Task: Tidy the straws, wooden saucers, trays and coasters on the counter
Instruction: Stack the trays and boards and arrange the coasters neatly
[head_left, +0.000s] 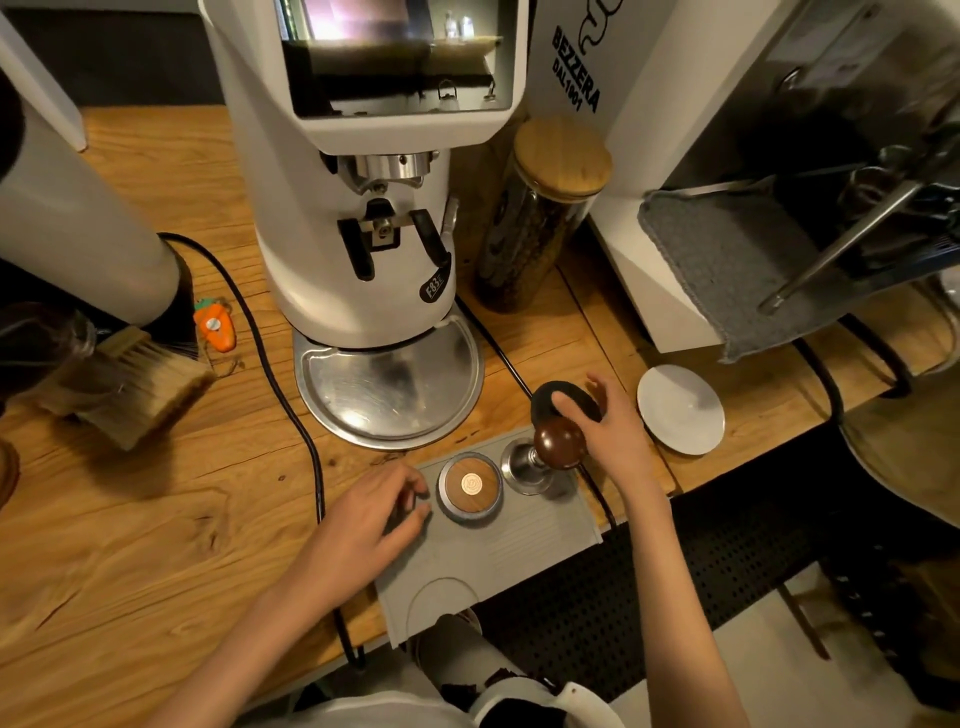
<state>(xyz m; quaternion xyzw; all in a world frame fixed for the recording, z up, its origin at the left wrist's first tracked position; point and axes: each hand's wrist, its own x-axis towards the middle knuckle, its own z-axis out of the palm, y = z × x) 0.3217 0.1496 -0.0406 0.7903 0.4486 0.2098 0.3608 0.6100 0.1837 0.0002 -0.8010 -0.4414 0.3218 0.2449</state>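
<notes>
A grey tamping mat (498, 551) lies at the counter's front edge. On it stand a round wood-topped distributor (470, 486) and a metal tamper with a brown wooden knob (558, 443). My left hand (376, 514) rests on the mat's left edge, fingers curled against it. My right hand (610, 428) reaches past the tamper and holds a round black coaster-like disc (563, 402) on the wooden counter, thumb on top. A small white saucer (680, 409) lies just right of that hand.
A white coffee grinder (358, 208) with a steel tray (389, 387) stands behind the mat. A jar of beans (540, 218) and the espresso machine (727, 208) with a grey cloth are at the right. A brush (135, 384), an orange carrot toy (214, 325) and a black cable (291, 415) lie left.
</notes>
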